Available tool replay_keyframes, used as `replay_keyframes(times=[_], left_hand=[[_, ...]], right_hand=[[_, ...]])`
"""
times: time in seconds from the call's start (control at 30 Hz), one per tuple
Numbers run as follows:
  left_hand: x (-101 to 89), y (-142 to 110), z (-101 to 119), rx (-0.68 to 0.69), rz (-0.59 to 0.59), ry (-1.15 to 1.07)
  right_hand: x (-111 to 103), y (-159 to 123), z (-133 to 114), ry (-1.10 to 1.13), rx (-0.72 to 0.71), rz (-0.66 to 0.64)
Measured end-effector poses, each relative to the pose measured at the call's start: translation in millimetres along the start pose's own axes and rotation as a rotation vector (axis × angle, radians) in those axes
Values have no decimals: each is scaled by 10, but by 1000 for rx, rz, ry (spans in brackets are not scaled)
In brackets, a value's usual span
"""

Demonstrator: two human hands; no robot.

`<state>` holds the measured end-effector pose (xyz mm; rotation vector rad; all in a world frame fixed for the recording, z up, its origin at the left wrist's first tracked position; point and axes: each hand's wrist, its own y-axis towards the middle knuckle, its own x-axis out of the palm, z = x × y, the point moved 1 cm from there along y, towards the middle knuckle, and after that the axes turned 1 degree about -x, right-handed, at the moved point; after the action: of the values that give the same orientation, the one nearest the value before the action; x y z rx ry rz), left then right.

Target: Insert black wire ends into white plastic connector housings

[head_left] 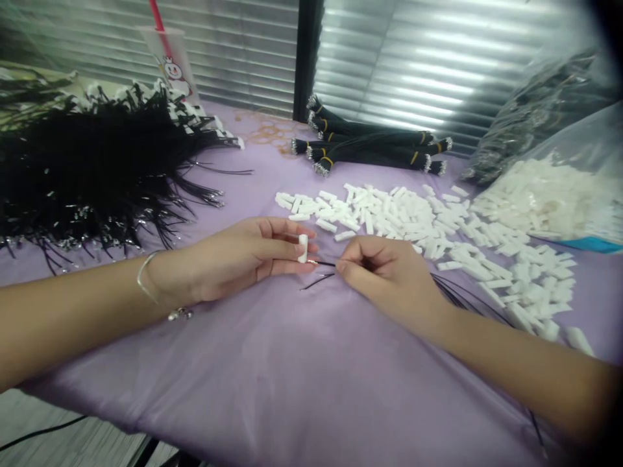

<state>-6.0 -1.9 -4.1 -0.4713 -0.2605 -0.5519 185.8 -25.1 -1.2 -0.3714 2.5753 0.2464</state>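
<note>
Between the thumb and fingers of my left hand (243,256) is a small white plastic connector housing (303,248), held upright. My right hand (389,269) pinches thin black wires (325,263); the metal tip of one is right by the lower end of the housing. Whether that tip has entered it, I cannot tell. A second wire end (316,281) sticks out below, pointing left. More of the black wires (450,290) trail behind my right hand to the right, partly hidden under the forearm.
Loose white housings (409,214) lie spread behind and right of my hands. A big heap of black wires (92,162) covers the left side. Bundled wires (370,146) lie at the back by the blinds. A clear bag of white pieces (559,188) and a cup (175,65) stand on the purple tablecloth (302,376).
</note>
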Motion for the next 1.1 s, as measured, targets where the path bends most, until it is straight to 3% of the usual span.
replay_keyframes(times=[0.37, 1.1], left_hand=[[43, -37, 42, -73, 20, 2], [72, -38, 27, -6, 8, 143]], right_hand=[[-3, -10, -6, -30, -16, -2], [18, -2, 18, -27, -35, -37]])
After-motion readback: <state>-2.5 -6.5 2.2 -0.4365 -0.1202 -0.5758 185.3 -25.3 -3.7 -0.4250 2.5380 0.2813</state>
